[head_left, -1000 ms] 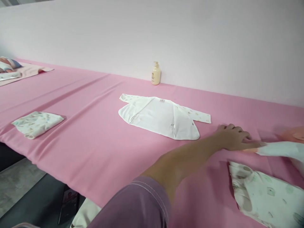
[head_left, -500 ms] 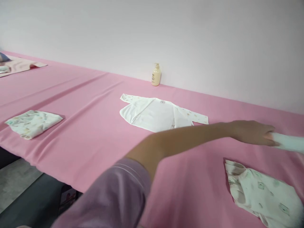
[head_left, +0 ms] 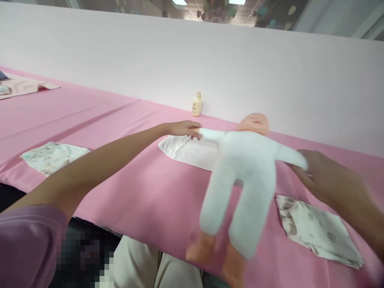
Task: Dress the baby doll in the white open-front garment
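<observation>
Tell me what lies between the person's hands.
In the head view: the doll, arms stretched from left hand to right hand, with the white top partly behind it.

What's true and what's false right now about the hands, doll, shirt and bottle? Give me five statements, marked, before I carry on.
1. The left hand holds one of the doll's arms. True.
2. The right hand holds nothing. False: the right hand holds the doll's other arm.
3. The doll partly hides the white shirt. True.
4. The bottle lies on its side. False: the bottle stands upright.
5. The doll's legs are white. True.
</observation>
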Demonstrator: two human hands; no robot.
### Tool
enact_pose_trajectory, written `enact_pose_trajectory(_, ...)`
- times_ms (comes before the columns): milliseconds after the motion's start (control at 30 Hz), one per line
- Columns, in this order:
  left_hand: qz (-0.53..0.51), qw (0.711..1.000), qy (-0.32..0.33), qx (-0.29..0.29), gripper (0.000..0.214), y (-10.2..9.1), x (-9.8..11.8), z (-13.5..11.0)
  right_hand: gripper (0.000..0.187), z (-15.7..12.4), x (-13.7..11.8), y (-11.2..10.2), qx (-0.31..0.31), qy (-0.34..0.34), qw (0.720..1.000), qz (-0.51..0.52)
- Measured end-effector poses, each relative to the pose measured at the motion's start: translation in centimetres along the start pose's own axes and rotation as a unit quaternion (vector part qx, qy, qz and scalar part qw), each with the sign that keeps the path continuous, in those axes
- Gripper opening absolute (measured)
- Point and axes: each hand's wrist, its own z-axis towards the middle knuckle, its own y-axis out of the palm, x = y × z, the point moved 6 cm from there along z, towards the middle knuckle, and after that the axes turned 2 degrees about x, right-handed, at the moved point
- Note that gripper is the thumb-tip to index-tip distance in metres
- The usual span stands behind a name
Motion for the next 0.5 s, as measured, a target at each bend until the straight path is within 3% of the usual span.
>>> enact_pose_trajectory(67,0.002,0.999,-0.037,0.037,0.043,-2.3,-3.1,-1.6,0.046,2.6,-4.2,2.4,-0.047,-0.015,0.999,0.007)
enact_pose_trajectory(133,0.003,0.996,-0.067,0.061,0.045,-4.0,-5.8,-2.8,0.047,5.1,-7.8,4.6,-0.052,-0.051,0.997,0.021)
enact_pose_trajectory(200,-0.001,0.993,-0.090,0.074,0.045,-5.1,-8.0,-3.3,0.048,7.4,-9.9,6.9,-0.053,-0.062,0.996,0.034)
enact_pose_trajectory(333,0.001,0.991,-0.104,0.084,0.045,-5.9,-11.0,-2.5,0.054,10.3,-11.0,11.0,-0.047,-0.065,0.995,0.065)
enact_pose_trajectory(500,-0.002,0.991,-0.111,0.072,0.048,-5.4,-13.0,-0.8,0.056,10.5,-11.0,15.0,-0.051,-0.070,0.993,0.086)
